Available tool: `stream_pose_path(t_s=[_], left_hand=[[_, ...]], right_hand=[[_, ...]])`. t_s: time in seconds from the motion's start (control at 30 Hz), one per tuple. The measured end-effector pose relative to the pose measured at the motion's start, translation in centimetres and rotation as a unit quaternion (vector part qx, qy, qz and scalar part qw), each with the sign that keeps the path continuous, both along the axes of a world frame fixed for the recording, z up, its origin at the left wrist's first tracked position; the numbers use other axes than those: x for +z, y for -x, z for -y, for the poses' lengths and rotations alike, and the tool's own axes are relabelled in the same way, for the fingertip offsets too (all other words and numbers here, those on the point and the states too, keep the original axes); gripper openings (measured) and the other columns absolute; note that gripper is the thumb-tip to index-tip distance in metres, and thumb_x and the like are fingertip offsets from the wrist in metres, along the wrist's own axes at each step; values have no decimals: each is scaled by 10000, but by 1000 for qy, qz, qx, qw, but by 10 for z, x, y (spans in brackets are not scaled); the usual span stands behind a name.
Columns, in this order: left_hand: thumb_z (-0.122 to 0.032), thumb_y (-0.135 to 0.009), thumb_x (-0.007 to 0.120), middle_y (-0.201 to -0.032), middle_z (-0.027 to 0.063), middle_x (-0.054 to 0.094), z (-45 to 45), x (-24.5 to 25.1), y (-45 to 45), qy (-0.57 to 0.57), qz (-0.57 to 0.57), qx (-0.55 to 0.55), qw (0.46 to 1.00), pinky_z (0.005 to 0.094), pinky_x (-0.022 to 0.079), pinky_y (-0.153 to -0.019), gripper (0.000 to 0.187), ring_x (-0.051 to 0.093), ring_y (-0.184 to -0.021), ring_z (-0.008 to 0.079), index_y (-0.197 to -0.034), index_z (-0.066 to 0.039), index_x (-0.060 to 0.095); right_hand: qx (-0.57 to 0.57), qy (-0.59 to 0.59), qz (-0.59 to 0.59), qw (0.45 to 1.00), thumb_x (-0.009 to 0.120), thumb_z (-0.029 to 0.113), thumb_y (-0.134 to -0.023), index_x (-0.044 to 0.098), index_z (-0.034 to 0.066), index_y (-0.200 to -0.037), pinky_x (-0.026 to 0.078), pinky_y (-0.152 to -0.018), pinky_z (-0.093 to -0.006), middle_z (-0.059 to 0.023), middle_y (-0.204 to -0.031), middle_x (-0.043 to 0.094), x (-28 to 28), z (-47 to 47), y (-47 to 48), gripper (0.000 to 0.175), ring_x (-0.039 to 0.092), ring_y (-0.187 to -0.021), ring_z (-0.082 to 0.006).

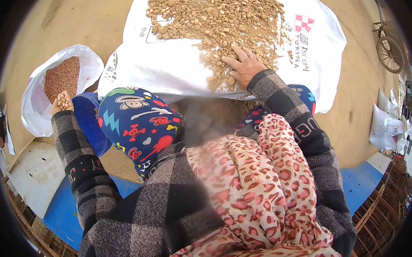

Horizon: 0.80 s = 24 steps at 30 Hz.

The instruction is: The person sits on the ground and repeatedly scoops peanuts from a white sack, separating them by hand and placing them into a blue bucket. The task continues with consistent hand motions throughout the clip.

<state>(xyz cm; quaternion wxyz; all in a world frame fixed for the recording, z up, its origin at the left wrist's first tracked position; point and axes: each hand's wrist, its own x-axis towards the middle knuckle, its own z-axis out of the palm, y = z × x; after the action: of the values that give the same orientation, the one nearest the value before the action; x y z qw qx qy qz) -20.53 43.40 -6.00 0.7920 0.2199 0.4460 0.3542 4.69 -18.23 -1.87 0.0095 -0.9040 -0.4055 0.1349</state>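
My left hand (54, 108) is cupped palm up at the left, with a small handful of peanut kernels (64, 101) in it. It is beside a blue bucket (89, 133) and in front of an open white sack (36, 111) partly filled with reddish peanut kernels (62, 78). My right hand (246, 65) rests palm down, fingers spread, on the near edge of a heap of soil clods mixed with peanuts (215, 19). That heap lies on a flattened white Purina sack (148, 69) across my knees' far side. Most of the bucket's inside is hidden.
Bare tan ground (334, 136) surrounds the sack. A spoked wheel (390, 54) stands at the far right, with filled white sacks (381, 127) nearer. Blue sheeting (361, 180) and rusty metal bars (378, 207) lie behind me. Loose soil shows between my knees.
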Motion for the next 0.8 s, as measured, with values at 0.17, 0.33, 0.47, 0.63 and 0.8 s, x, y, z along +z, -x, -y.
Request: stream_pose_path(t_s=[0.17,0.33,0.47,0.63,0.8], left_hand=[[-283,-927,222,-862,175,555,-38,-103,75,98,-121,-23,988,476,485,-693,409,544,-741,305,-897,20,495],[-323,-924,248,-1165,164,449,-12,-71,48,-69,-328,-147,931,425,363,-878,450,439,-1056,290,-1238,-24,370],[-289,-878,409,-1404,110,282,54,29,-54,-187,-327,-131,917,365,207,-1040,527,276,-1287,222,-1347,-78,291],[-239,-903,420,-1238,97,486,185,128,-177,-328,-143,-318,878,349,295,-994,369,438,-1167,206,-1209,-34,449],[-249,-834,513,-951,15,597,303,99,-257,-518,-196,-586,591,291,434,-776,262,545,-838,126,-1033,-89,576]], right_hand=[[1,-7,-67,998,525,254,-827,606,145,-1022,380,-934,-415,-131,-1259,429,14,37,-2,237,445,-1131,-304],[-103,-135,-58,984,541,186,-829,621,121,-1000,438,-870,-358,-97,-1088,563,15,24,-20,199,524,-1030,-259],[-75,-99,-64,990,523,147,-823,596,128,-1002,455,-826,-369,-87,-986,567,-1,-35,-13,195,541,-973,-257],[-18,25,-37,999,489,65,-790,552,113,-1021,461,-802,-372,-101,-979,532,-7,-65,-1,244,543,-967,-271],[-72,17,-88,993,471,60,-790,531,71,-1022,468,-784,-388,-164,-969,528,-1,-64,4,240,562,-937,-294]])
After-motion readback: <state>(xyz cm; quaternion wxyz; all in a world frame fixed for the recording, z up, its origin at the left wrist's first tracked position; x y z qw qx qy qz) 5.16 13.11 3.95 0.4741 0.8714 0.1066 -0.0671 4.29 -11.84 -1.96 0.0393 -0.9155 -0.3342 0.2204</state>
